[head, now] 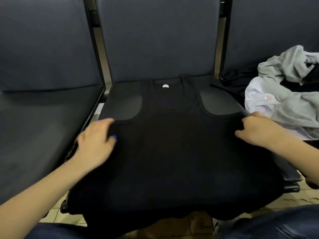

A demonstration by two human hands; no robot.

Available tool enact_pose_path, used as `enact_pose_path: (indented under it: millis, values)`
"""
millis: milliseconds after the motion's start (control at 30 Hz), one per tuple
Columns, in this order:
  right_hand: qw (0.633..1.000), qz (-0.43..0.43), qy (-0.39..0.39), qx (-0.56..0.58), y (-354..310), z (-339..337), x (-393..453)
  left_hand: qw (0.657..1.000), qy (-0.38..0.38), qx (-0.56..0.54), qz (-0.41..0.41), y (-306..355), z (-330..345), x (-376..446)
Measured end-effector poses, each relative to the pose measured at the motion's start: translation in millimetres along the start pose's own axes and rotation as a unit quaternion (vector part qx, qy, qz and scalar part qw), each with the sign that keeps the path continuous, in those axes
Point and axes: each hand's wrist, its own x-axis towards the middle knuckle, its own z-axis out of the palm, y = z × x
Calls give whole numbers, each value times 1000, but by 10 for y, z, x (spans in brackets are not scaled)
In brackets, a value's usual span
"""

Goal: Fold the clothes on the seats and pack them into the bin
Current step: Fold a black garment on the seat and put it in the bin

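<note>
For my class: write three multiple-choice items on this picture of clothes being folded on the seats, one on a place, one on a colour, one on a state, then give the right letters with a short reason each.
1. Where does the pile of unfolded clothes lie?
A. on the seat to the right
B. on the floor
C. on the seat to the left

2. What colour is the tank top spread on the middle seat?
A. white
B. black
C. red

3. How does the tank top lie?
A. rolled up
B. spread flat, neck away from the person
C. folded in half

Key: 1 A, the grey and white heap is at the right edge. 2 B, the fabric is black with a small pale label. 3 B, both armholes show, with the left hand and right hand at its sides.
</note>
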Motion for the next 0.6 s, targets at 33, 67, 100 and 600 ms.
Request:
enact_pose_path:
  millis: [33,67,100,600]
  values:
    - [999,-9,1,-49,-56,17,-49,998,-47,37,37,72,68,-84]
    - [995,-28,14,-96,-111,50,-88,991,-97,69,61,115,148,-155]
    - [990,-56,28,-127,-171,88,-122,982,-139,100,75,144,221,-215]
    - [988,-74,-41,-126,40,339,176,968,-134,211,-5,-163,228,20]
